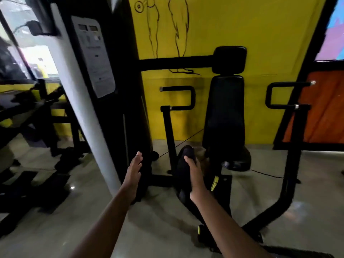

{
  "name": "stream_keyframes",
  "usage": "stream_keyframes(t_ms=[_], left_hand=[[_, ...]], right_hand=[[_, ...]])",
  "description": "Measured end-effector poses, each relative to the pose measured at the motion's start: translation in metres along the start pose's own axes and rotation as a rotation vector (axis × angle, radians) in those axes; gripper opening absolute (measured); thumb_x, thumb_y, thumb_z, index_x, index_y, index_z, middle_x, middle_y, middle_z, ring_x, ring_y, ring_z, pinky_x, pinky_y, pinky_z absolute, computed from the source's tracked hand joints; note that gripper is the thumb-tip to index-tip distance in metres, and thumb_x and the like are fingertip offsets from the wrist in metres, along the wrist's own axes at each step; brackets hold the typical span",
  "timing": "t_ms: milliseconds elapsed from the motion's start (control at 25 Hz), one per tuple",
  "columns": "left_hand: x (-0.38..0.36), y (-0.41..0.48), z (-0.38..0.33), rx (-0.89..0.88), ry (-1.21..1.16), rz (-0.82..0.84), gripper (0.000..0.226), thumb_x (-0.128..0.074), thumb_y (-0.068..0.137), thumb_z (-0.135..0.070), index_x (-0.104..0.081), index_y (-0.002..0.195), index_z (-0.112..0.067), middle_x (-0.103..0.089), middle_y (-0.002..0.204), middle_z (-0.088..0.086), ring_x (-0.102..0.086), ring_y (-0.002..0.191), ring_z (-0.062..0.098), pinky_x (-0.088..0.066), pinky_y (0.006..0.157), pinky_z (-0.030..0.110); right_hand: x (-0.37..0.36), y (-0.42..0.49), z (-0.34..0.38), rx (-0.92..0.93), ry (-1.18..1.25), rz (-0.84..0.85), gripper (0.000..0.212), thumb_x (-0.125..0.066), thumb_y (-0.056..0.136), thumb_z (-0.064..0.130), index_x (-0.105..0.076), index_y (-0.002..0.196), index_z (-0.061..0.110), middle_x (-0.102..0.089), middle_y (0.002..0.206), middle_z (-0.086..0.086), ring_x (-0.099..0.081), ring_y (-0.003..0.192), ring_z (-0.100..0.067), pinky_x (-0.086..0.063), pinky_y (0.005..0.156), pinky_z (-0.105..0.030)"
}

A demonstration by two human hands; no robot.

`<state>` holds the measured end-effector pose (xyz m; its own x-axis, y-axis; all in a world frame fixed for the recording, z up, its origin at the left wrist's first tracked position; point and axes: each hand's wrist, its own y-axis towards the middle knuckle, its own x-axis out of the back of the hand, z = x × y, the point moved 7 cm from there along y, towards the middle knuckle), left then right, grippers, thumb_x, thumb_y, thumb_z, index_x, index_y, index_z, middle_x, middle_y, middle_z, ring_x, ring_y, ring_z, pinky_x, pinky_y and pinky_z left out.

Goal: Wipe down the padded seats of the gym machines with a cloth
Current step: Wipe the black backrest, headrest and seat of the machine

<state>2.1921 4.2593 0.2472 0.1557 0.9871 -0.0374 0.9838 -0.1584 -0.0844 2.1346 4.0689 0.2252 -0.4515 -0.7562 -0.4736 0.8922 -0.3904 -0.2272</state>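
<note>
A chest-press style gym machine stands against the yellow wall. Its tall black back pad (pixel 225 112) is upright, with a black head pad (pixel 229 59) above it and the small black seat (pixel 237 162) below, partly hidden. My right hand (pixel 195 176) is shut on a dark cloth (pixel 183 164) that hangs bunched below my fingers, just left of the seat and apart from it. My left hand (pixel 133 174) is held out flat with the fingers together, holding nothing, to the left of the cloth.
A slanted white post (pixel 83 108) and the black weight tower with an instruction placard (pixel 95 58) stand to the left. Black handle bars (pixel 178 97) (pixel 286 94) flank the back pad. Another dark machine (pixel 37 116) sits far left. Polished grey floor (pixel 158 220) lies below.
</note>
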Motion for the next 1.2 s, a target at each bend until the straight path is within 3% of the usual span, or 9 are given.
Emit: stream_keyframes(t_ms=[240, 400, 560, 760, 1000, 1200], left_hand=[[-0.060, 0.155, -0.019, 0.032, -0.003, 0.266, 0.057, -0.027, 0.099, -0.045, -0.021, 0.149, -0.019, -0.020, 0.157, 0.001, -0.019, 0.145, 0.018, -0.012, 0.117, 0.036], [-0.131, 0.263, -0.035, 0.017, -0.031, 0.403, 0.056, -0.033, 0.098, -0.044, -0.020, 0.149, -0.022, -0.021, 0.157, 0.001, -0.018, 0.145, 0.019, -0.014, 0.117, 0.038], [-0.204, 0.355, -0.062, 0.005, 0.019, 0.525, 0.054, -0.032, 0.099, -0.043, -0.023, 0.148, -0.021, -0.023, 0.156, 0.001, -0.020, 0.144, 0.021, -0.016, 0.115, 0.040], [-0.280, 0.467, -0.098, -0.041, 0.065, 0.594, 0.053, -0.035, 0.099, -0.040, -0.026, 0.147, -0.019, -0.027, 0.155, 0.002, -0.024, 0.143, 0.021, -0.019, 0.113, 0.037], [-0.397, 0.612, -0.134, -0.184, 0.195, 0.711, 0.055, -0.039, 0.099, -0.035, -0.027, 0.147, -0.013, -0.027, 0.154, 0.006, -0.028, 0.140, 0.022, -0.026, 0.106, 0.030], [-0.476, 0.737, -0.141, -0.236, 0.304, 0.695, 0.063, -0.047, 0.096, -0.035, -0.021, 0.148, -0.011, -0.024, 0.155, 0.013, -0.028, 0.140, 0.027, -0.028, 0.111, 0.038]], right_hand=[[0.001, 0.115, 0.024, 0.200, -0.021, -0.256, 0.038, -0.058, 0.091, 0.026, -0.046, 0.127, 0.029, -0.053, 0.129, -0.008, -0.053, 0.114, -0.026, -0.045, 0.093, -0.038], [0.016, 0.218, 0.046, 0.266, 0.005, -0.355, 0.061, -0.063, 0.086, 0.038, -0.037, 0.140, 0.032, -0.048, 0.138, -0.005, -0.048, 0.123, -0.027, -0.039, 0.106, -0.048], [0.026, 0.319, 0.096, 0.351, 0.068, -0.474, 0.062, -0.064, 0.086, 0.037, -0.036, 0.141, 0.030, -0.047, 0.139, -0.006, -0.049, 0.123, -0.027, -0.039, 0.106, -0.048], [0.035, 0.416, 0.155, 0.448, 0.069, -0.598, 0.062, -0.062, 0.088, 0.035, -0.034, 0.143, 0.029, -0.044, 0.141, -0.007, -0.046, 0.125, -0.028, -0.040, 0.105, -0.049], [0.061, 0.546, 0.228, 0.564, -0.016, -0.745, 0.070, -0.066, 0.079, 0.051, -0.034, 0.140, 0.036, -0.038, 0.145, -0.006, -0.045, 0.126, -0.027, -0.042, 0.104, -0.047], [0.087, 0.639, 0.273, 0.605, -0.101, -0.853, 0.063, -0.061, 0.089, 0.032, -0.032, 0.144, 0.024, -0.036, 0.144, -0.011, -0.042, 0.128, -0.028, -0.038, 0.106, -0.040]])
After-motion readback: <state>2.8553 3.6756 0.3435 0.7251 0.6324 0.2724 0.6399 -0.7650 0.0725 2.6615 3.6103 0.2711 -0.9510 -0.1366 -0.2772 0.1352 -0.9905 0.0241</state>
